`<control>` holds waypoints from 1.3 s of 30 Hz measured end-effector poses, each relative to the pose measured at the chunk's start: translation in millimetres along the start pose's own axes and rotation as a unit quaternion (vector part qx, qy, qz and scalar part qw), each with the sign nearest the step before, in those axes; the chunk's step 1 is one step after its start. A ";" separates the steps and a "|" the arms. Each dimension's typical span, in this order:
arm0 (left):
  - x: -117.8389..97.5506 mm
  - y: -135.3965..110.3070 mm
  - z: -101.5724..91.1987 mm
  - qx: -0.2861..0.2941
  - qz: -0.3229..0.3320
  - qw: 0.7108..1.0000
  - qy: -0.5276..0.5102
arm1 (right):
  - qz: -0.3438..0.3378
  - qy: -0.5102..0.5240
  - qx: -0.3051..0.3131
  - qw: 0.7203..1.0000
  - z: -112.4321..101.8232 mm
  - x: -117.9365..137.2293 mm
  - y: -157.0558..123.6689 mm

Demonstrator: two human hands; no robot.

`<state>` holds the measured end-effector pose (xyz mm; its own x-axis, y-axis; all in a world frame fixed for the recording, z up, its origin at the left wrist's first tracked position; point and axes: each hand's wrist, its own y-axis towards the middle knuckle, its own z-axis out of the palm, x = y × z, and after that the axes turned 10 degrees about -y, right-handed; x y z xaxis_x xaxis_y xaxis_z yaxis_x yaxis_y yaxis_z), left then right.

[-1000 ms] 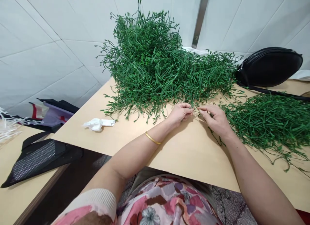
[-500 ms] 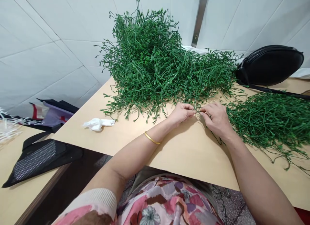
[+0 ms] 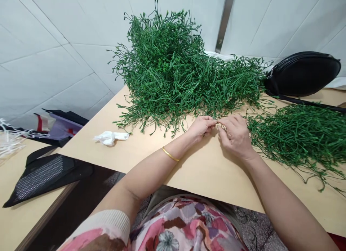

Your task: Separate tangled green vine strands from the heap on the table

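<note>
My left hand (image 3: pixel 201 128) is closed in a pinch, its fingertips on a thin green plastic stem (image 3: pixel 223 126) mostly hidden by the fingers. Against its fingertips my right hand (image 3: pixel 234 135) has its fingers curled over the same stem, the thumb bent underneath. Both hands are just above the table, in front of a large heap of green plastic stems (image 3: pixel 173 71) with small forked tips. A second, flatter pile of green stems (image 3: pixel 302 134) lies to the right of my right hand.
A crumpled white tissue (image 3: pixel 109 138) lies on the light wooden table (image 3: pixel 151 150) at left. A black bag (image 3: pixel 305 74) with a strap stands at the back right against the tiled wall. On a lower surface at left lie a black mesh piece (image 3: pixel 40 177) and white strands (image 3: pixel 10 139).
My right hand has shifted slightly left, its fingers now meeting my left fingertips. The stem trailing below my right hand no longer shows. My left hand has barely moved.
</note>
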<state>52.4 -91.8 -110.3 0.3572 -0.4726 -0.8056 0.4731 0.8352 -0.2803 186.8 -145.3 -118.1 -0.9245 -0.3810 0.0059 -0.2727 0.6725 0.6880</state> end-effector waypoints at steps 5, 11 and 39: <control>-1.3 1.7 -2.8 0.025 -0.030 0.999 -0.038 | 0.048 -0.041 0.000 0.998 11.6 0.0 -2.5; -1.9 2.6 -3.5 0.037 -0.046 0.996 -0.068 | 0.125 0.048 0.018 0.991 15.2 2.0 -3.5; 1.5 5.7 -4.6 0.010 -0.001 0.997 -0.075 | 0.287 0.279 0.156 0.903 13.6 1.7 -1.0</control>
<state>51.9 -86.4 -115.5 0.4708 -0.5128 -0.7179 0.4893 0.8289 -0.2711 181.9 -138.0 -128.6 -0.6828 -0.1151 0.7215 0.0664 0.9737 0.2182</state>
